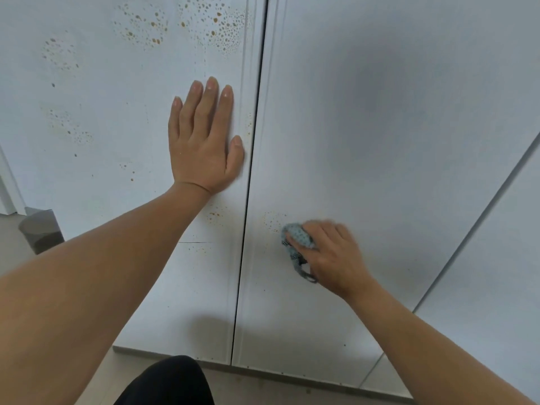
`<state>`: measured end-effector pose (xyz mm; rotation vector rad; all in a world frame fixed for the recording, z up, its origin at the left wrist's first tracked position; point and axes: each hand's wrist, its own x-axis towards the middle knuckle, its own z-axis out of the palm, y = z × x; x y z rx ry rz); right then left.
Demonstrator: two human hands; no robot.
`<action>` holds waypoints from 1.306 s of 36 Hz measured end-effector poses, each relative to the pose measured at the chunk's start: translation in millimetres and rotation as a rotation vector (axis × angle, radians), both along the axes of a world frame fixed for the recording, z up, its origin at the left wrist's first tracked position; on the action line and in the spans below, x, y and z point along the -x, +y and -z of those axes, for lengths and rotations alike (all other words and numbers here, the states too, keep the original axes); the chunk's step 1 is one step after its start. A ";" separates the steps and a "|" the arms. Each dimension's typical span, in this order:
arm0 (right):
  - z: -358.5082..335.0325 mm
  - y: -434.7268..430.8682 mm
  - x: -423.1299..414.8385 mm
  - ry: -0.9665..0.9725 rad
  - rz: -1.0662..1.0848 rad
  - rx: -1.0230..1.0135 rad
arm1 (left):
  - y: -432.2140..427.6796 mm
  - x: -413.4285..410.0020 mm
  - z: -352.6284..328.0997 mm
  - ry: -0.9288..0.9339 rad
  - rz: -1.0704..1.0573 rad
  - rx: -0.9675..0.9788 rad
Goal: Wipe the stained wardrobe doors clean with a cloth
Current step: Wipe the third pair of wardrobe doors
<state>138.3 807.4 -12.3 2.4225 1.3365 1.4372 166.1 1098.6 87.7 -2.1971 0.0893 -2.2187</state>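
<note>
Right grip (333, 255) clutches cloth (298, 236) on right door (380, 127); left grip (201, 141) lies flat, released, on stained left door (102, 185).

You have nothing to read here: no words, labels, brands, numbers or signs show on the wardrobe doors (380, 141), on the cloth (298, 236), or anywhere else in your view.

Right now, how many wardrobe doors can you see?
3: the stained left door under the left hand, the middle door under the cloth, a right door at the edge. Others may be hidden.
</note>
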 end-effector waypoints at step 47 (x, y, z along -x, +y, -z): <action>23.8 56.8 0.9 0.013 -0.040 0.122 | -2.8 5.6 0.6 0.029 -0.008 0.030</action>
